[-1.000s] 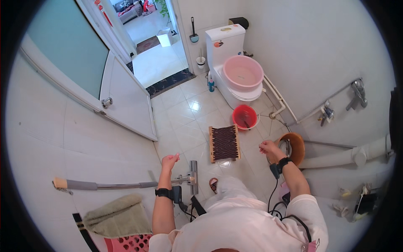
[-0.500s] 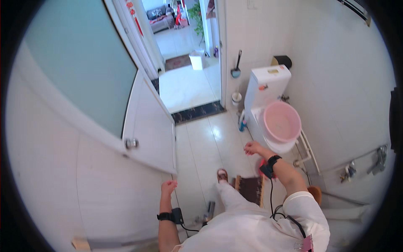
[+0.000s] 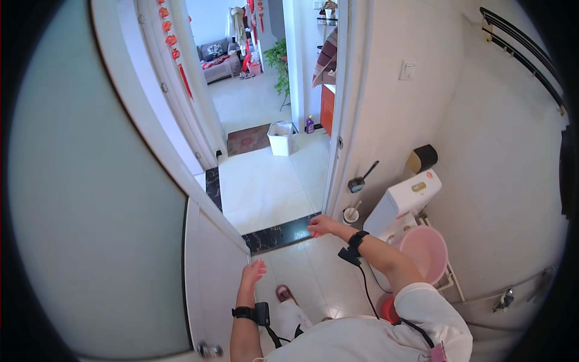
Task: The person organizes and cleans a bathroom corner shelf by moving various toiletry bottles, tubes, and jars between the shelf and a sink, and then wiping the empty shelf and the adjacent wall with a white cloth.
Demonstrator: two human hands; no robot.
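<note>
My left hand hangs beside the edge of the white door, its fingers loosely apart with nothing in them. In front of the dark marbled threshold, my right hand is held out with its fingers curled in, and no object shows in it. Each forearm wears a black strap with a small device and a cable. Neither hand touches anything that I can see.
The doorway opens ahead onto pale tiles with a white bin and a mat. At right stand a toilet, a pink basin and a toilet brush holder. The door handle is at lower left.
I have moved forward toward the doorway; the toilet and pink basin now sit lower in view. My left fingers have loosened, and my right hand is now over the threshold in view.
</note>
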